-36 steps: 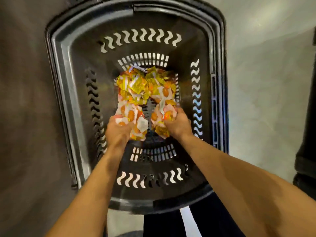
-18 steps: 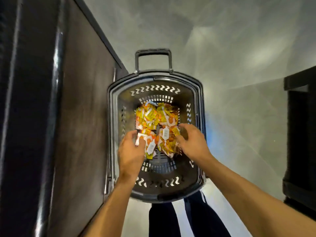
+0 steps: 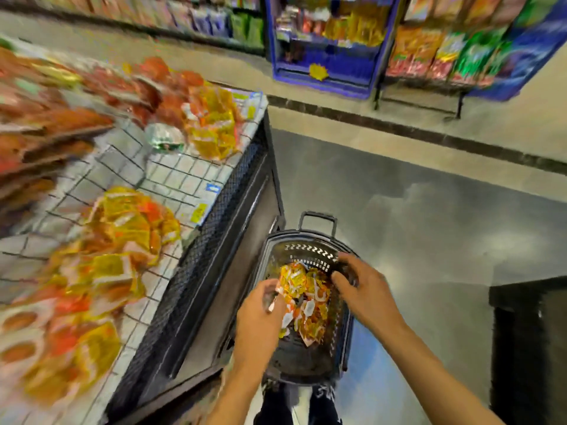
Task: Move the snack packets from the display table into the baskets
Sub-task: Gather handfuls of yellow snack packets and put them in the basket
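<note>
a black basket (image 3: 305,358) stands on the grey floor (image 3: 429,240) in the lower middle of the frame, its handle (image 3: 317,214) raised at the far end. it sits just beside the dark side of the table (image 3: 184,176), which fills the left of the frame. inside the basket lies a heap of yellow and orange snack packets (image 3: 310,289), bunched toward the far half of the bottom.

both hands hang over the basket. the left hand (image 3: 260,317) is at the heap's left edge with its fingers bent downward. blur hides whether the fingertips pinch a packet or only touch it, so i cannot tell. the right hand (image 3: 365,292) is at the heap's right edge, over the basket's right rim. its fingers are loosely curled and spread apart, with nothing between them.

on the table's white wire grid more packets of the same yellow and orange kind lie in two heaps. one is a near heap (image 3: 122,228) at centre left. the other is a far heap (image 3: 211,124) near the table's far corner. red packs (image 3: 61,118) are stacked at the upper left, all smeared by blur.

across the top of the frame stand shelves (image 3: 331,56) of coloured bags. a dark cabinet (image 3: 527,348) shows at the lower right. the person's dark trousers (image 3: 276,406) show at the bottom edge.
</note>
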